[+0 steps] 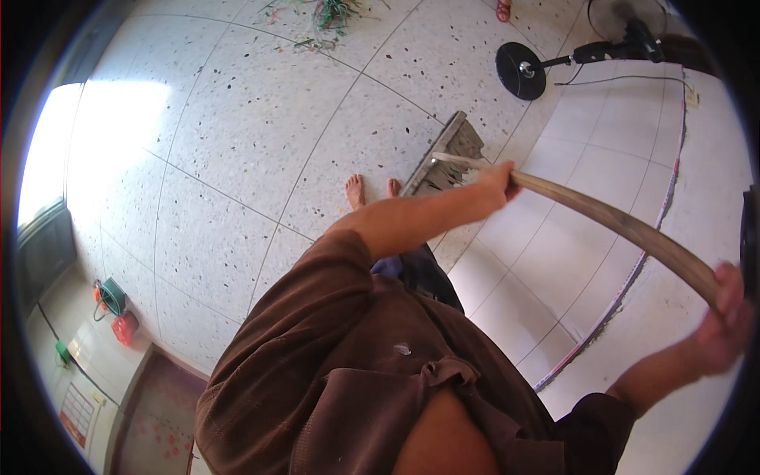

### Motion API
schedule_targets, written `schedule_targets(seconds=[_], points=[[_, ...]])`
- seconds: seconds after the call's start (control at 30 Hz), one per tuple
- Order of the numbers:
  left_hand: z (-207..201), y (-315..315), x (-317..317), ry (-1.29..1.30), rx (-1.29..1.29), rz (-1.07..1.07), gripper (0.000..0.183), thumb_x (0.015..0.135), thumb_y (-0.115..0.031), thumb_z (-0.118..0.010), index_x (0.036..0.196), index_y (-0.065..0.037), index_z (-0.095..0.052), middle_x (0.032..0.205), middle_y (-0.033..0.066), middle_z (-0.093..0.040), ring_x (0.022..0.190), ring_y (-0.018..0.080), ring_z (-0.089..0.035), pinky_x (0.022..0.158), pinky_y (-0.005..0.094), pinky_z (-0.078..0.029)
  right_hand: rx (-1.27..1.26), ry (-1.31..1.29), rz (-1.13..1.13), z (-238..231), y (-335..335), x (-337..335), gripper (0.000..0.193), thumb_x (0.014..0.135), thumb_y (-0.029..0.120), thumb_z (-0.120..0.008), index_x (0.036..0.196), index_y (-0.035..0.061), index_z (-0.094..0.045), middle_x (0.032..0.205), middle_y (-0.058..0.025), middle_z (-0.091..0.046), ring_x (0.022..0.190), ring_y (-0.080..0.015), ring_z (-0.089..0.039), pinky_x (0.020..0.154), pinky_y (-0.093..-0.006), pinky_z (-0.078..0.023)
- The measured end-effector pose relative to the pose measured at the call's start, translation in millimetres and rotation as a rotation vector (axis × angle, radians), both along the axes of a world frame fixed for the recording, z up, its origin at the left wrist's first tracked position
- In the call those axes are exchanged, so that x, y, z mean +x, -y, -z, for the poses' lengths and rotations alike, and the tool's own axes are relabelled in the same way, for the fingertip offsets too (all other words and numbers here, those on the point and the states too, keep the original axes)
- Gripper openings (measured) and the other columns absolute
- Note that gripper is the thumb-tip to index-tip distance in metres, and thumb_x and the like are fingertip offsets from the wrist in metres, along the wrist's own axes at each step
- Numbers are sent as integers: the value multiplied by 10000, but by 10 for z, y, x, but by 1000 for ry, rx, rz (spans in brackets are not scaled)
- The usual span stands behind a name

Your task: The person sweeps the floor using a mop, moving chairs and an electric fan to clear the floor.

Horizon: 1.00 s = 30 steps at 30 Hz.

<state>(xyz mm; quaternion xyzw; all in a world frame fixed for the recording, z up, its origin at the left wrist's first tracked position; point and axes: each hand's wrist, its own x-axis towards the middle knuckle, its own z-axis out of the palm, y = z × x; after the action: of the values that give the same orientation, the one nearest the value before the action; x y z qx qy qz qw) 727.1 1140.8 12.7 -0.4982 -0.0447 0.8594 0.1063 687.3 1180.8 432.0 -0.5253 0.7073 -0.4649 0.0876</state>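
A mop with a long wooden handle (613,215) slants from the floor beside my feet up to the right. Its head (455,154) is a grey wooden bar with ragged grey cloth strips, resting on the floor by the wall. My left hand (500,184) reaches across my body and is wrapped round the lower part of the handle. Near the upper end, my right hand (724,321) is closed on the handle, slightly blurred at the right rim of the view. Both hands share this one mop.
A standing fan with a round black base (521,71) stands far right, its cord along the tiled wall (546,214). Green string-like strands (332,16) lie at the far edge. A green container (112,297) and red bag (124,327) are at left. My bare feet (355,190) are beside the mop head.
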Motion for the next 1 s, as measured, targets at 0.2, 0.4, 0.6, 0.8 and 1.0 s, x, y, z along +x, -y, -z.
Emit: schedule_targets(seconds=[0.2,0.4,0.6,0.8,1.0], points=[[805,517,-118,130,-230,9,191,741,-149,-656,820,-30,-529,761,91,-557,629,210,-588,515,343,-552,-73,252,287,927,-134,157,192,888,184,-481,982,20,-512,626,6,-390,611,-131,-419,713,-387,-421],[1157,1237,-75,252,-509,4,212,728,-161,-655,813,-1,-544,738,105,-566,607,226,-586,473,357,-529,-220,383,407,1488,-347,276,185,862,212,-543,961,59,-511,625,10,-392,650,-152,-454,768,-417,-422],[573,1430,-9,184,-478,31,207,769,-197,-643,808,-22,-540,717,91,-557,607,218,-583,500,347,-532,-392,442,493,1351,-869,238,216,859,263,-562,995,106,-502,618,35,-342,635,-129,-405,764,-383,-380],[-501,1004,192,-82,-332,70,188,840,-187,-593,917,-47,-495,793,72,-565,718,216,-621,622,343,-565,-700,465,272,537,-1312,305,230,858,259,-547,978,73,-483,595,66,-343,608,-68,-373,677,-300,-333],[-1256,408,481,-234,-106,128,225,896,-222,-510,972,-19,-449,915,131,-565,850,246,-615,708,345,-562,-853,473,287,197,-1362,764,14,777,54,-454,766,53,-446,498,44,-308,458,-61,-293,563,-232,-308]])
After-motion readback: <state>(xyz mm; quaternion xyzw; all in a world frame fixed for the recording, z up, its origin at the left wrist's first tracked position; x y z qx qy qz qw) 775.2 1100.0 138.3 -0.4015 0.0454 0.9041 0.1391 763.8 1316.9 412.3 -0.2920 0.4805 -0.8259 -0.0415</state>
